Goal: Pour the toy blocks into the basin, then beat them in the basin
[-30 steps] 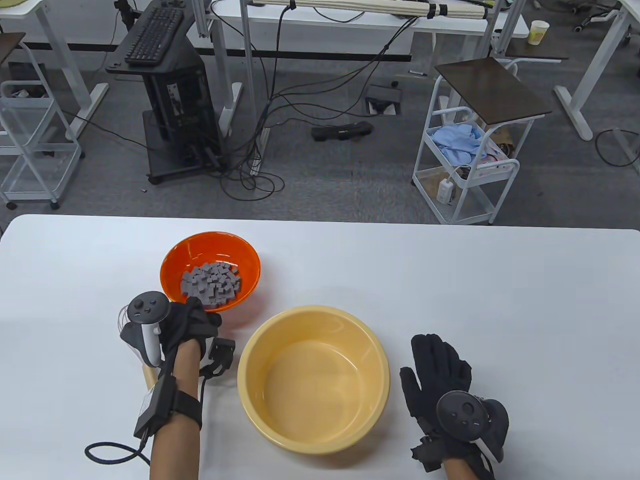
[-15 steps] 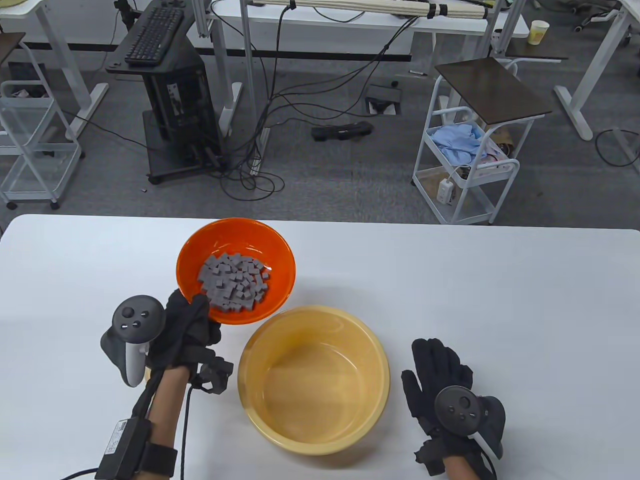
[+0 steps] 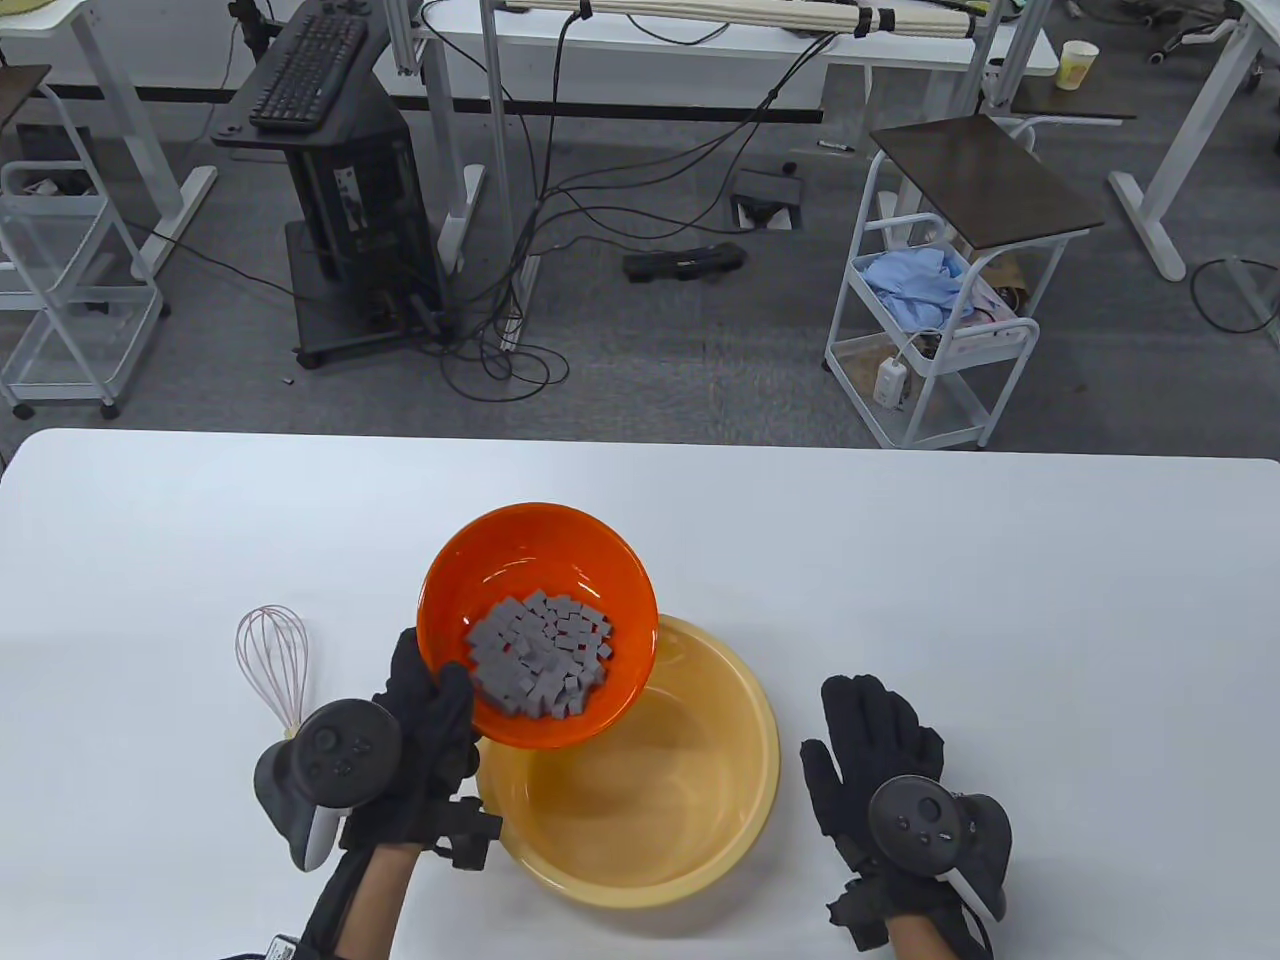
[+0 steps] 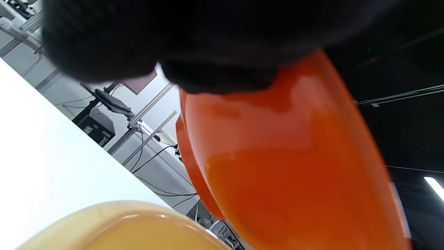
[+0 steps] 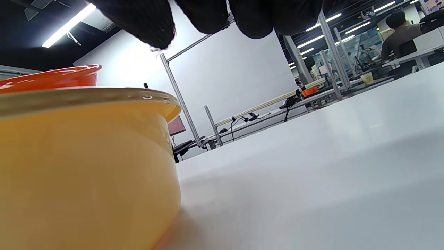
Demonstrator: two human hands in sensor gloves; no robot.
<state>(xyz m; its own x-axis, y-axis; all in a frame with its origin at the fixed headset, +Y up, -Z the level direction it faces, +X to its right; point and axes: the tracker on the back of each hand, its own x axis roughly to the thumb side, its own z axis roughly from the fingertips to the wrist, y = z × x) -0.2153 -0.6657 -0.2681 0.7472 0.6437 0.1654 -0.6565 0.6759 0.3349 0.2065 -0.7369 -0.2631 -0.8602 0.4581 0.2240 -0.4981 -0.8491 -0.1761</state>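
Orange bowl (image 3: 538, 560) of grey toy blocks (image 3: 540, 655) held by left hand (image 3: 425, 740) grip over basin (image 3: 700, 800) at its 11 o'clock rim, right hand (image 3: 880, 760) flat on table (image 3: 1000, 600); pour step, next tilt toward 4 o'clock.

One bowl (image 3: 540, 560), one basin (image 3: 700, 800), one whisk (image 3: 272, 655), two hands (image 3: 425, 735).
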